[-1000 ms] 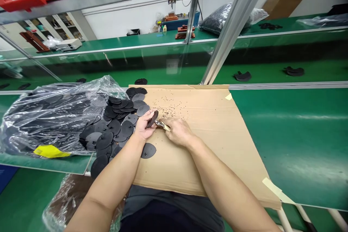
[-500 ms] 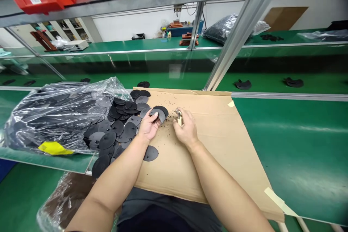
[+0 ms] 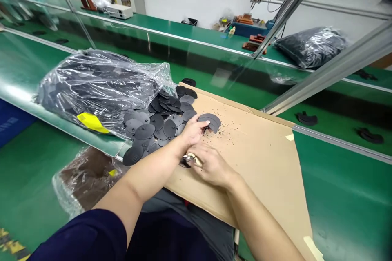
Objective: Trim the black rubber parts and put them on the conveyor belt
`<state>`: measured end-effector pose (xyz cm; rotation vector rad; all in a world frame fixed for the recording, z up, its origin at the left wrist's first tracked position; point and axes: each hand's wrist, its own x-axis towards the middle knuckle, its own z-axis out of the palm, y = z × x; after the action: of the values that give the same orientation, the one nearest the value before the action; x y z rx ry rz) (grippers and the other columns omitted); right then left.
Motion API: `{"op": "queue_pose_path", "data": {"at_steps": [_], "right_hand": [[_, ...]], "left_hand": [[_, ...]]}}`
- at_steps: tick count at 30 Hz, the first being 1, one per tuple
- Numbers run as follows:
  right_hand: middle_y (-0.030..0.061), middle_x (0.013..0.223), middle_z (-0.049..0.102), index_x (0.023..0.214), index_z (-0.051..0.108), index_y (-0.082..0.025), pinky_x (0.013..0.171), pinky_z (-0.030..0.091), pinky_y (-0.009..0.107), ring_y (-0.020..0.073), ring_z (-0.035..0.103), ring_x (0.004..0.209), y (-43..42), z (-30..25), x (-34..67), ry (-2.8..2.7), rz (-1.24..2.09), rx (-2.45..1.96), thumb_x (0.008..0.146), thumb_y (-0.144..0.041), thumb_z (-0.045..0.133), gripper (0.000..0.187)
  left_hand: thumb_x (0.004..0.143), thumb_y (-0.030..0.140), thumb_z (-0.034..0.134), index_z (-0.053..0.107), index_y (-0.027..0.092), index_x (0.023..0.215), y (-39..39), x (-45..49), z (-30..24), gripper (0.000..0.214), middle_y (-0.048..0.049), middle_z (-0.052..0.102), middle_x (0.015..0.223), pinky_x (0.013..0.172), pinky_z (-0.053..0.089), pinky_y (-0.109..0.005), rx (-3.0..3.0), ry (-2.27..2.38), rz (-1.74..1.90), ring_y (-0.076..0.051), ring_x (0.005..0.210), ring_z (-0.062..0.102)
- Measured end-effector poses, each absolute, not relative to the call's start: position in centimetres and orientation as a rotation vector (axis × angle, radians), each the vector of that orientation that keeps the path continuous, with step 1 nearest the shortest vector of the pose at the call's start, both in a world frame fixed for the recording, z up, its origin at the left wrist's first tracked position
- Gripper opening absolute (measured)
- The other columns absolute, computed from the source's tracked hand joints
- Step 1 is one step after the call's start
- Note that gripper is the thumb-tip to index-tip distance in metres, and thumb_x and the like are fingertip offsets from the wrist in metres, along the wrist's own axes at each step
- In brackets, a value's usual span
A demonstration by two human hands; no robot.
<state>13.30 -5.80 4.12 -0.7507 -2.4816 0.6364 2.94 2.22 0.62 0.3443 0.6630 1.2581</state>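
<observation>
Several thin black plastic plates [image 3: 212, 120], curved and fanned over each other, are pinched between the thumb and fingers of my left hand [image 3: 192, 130]. My right hand [image 3: 212, 164] is wrapped round small cutting pliers [image 3: 194, 159] with cream handles, just below my left wrist. The pliers' metal jaws point left, over a black oval disc [image 3: 184, 163] on the cardboard, mostly hidden by the tool and my hand. Left of my hands spreads a heap of similar black discs [image 3: 144, 131], some with small stubs.
A cardboard sheet [image 3: 263, 163] covers the bench, with tiny black bits [image 3: 230, 131] scattered on it. A clear plastic bag [image 3: 92, 85] full of black discs lies left. Metal posts [image 3: 333, 73] stand behind. Curved black pieces [image 3: 307, 118] rest on the green surface beyond.
My right hand has moved with the pliers toward me and left, over the lone disc. My left hand keeps its plates. The view has turned left and tilted.
</observation>
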Motion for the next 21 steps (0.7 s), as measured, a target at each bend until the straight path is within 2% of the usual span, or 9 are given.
{"op": "queue_pose_path", "data": {"at_steps": [6,9,12,15,17,21], "right_hand": [[0.0043,0.088,0.067,0.097,0.061,-0.021,0.085,0.046,0.032,0.0179,0.06,0.085,-6.7,1.3,11.7,-2.633,0.649,-0.673,0.076,-0.006,0.051,0.028],[0.0032,0.084,0.066,0.095,0.061,-0.022,0.083,0.046,0.032,0.0175,0.059,0.081,-7.1,1.5,11.7,-2.659,0.67,-0.685,0.075,-0.006,0.05,0.028],[0.0028,0.084,0.064,0.09,0.06,-0.023,0.08,0.048,0.032,0.0168,0.058,0.079,-7.1,3.0,12.4,-2.554,0.876,-0.753,0.079,-0.011,0.049,0.02],[-0.0003,0.072,0.059,0.083,0.057,-0.022,0.066,0.049,0.028,0.0138,0.055,0.064,-5.8,4.3,13.9,-2.101,1.203,-0.941,0.085,-0.026,0.055,0.004],[-0.0028,0.066,0.055,0.082,0.053,-0.022,0.06,0.049,0.028,0.0126,0.053,0.058,-4.3,4.4,15.0,-1.623,1.28,-1.006,0.082,-0.036,0.06,0.016],[-0.0023,0.075,0.059,0.085,0.048,-0.024,0.066,0.053,0.031,0.0156,0.062,0.07,-1.3,2.8,16.9,-0.946,1.252,-0.934,0.068,-0.04,0.071,0.033]], "left_hand": [[0.064,0.004,0.066,0.054,0.015,0.088,2.7,2.3,0.4,0.029,-0.0023,0.065,0.075,0.059,0.05,-0.026,0.289,0.623,1.272,-0.014,0.065,0.062],[0.067,0.011,0.069,0.055,0.015,0.088,2.8,2.2,0.1,0.025,-0.0031,0.065,0.074,0.059,0.049,-0.028,0.28,0.624,1.256,-0.015,0.063,0.062],[0.066,0.016,0.074,0.057,0.016,0.089,2.9,2.2,-0.1,0.028,-0.0025,0.066,0.078,0.057,0.047,-0.024,0.259,0.655,1.288,-0.013,0.063,0.061],[0.063,0.018,0.079,0.057,0.015,0.084,2.9,2.4,-0.1,0.031,0.0007,0.063,0.073,0.047,0.037,-0.018,0.269,0.689,1.333,-0.007,0.055,0.055],[0.062,0.017,0.079,0.055,0.015,0.083,2.7,2.6,0.1,0.032,0.0016,0.06,0.069,0.045,0.034,-0.017,0.306,0.675,1.331,-0.005,0.051,0.051],[0.064,0.011,0.077,0.057,0.014,0.09,2.1,2.8,0.5,0.033,-0.0029,0.063,0.08,0.052,0.045,-0.02,0.379,0.668,1.244,-0.009,0.058,0.058]]}}
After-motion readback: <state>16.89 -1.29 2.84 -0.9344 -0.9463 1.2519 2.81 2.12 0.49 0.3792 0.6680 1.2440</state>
